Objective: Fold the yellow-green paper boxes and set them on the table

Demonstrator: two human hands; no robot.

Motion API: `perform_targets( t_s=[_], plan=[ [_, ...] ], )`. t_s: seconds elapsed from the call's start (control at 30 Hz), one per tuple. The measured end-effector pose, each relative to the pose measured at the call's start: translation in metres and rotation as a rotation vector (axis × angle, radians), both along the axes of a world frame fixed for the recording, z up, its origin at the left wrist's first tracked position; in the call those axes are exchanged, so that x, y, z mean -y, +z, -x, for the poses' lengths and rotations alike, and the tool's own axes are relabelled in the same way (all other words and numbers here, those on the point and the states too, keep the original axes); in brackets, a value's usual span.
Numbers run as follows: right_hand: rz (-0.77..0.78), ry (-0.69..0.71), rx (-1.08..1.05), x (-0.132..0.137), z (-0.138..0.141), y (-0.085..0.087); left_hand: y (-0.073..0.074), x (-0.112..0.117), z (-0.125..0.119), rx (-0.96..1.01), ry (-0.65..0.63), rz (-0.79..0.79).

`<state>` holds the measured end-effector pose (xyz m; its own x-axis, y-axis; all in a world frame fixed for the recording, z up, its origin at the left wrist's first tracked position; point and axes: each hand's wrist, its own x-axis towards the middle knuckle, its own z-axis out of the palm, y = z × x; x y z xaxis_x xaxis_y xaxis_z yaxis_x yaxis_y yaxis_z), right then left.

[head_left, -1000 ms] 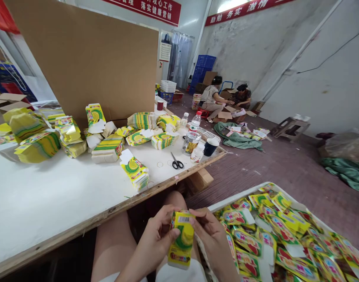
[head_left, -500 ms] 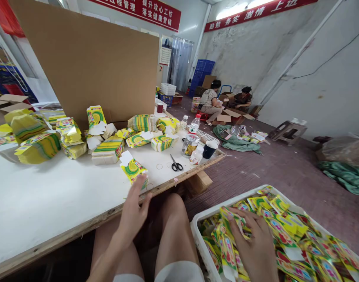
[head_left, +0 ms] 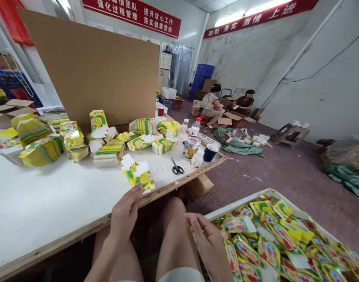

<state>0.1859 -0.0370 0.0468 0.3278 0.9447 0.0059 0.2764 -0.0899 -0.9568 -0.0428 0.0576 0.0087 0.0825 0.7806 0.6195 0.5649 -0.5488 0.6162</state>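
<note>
My left hand (head_left: 125, 213) is at the near table edge, its fingers closed on the lower edge of a yellow-green flat carton (head_left: 144, 178) with a white flap. Just behind that carton lies another yellow carton (head_left: 128, 172), partly covered. Over my lap, beside the crate, my right hand (head_left: 210, 243) has thumb and fingers drawn together, and nothing shows between them. To its right, a white plastic crate (head_left: 238, 205) is filled with yellow, red and green cartons (head_left: 267, 250), several with white flaps up.
Stacks of folded cartons (head_left: 110, 150) line the table (head_left: 64, 199) before a tall cardboard sheet (head_left: 103, 74). Black-handled scissors (head_left: 177, 167), a clear jar (head_left: 191, 148), a red-capped bottle (head_left: 195, 127) and a dark cup (head_left: 210, 152) stand near the right corner. Two people sit by boxes farther off.
My right hand has left the crate and moved left over my lap, leaving the carton it held. My left hand has closed on a carton, which now sits tilted over the other.
</note>
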Motion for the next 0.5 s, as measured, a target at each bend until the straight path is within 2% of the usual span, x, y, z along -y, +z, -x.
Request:
perform_targets(
  t_s=[0.03,0.13,0.2,0.23,0.3,0.43,0.5],
  plan=[
    [-0.007,0.019,-0.082,-0.001,0.005,-0.001,0.004,0.012,-0.006,0.010,-0.059,-0.033],
    [-0.015,0.040,-0.349,-0.002,0.015,-0.003,0.014,0.045,-0.027,0.057,-0.456,-0.123],
    [0.008,0.047,-0.478,-0.002,0.016,-0.001,0.016,0.062,-0.038,0.096,-0.659,-0.062],
    [0.020,0.049,-0.514,-0.001,0.016,0.000,0.017,0.067,-0.042,0.136,-0.703,-0.009],
    [0.014,0.057,-0.550,0.001,0.015,0.000,0.017,0.074,-0.047,0.272,-0.687,0.116],
    [-0.008,0.061,-0.639,0.005,0.021,-0.004,0.022,0.073,-0.052,0.753,-0.566,0.407],
    [0.015,0.062,-0.662,0.006,0.027,-0.006,0.024,0.068,-0.055,0.955,-0.539,0.492]
  ],
)
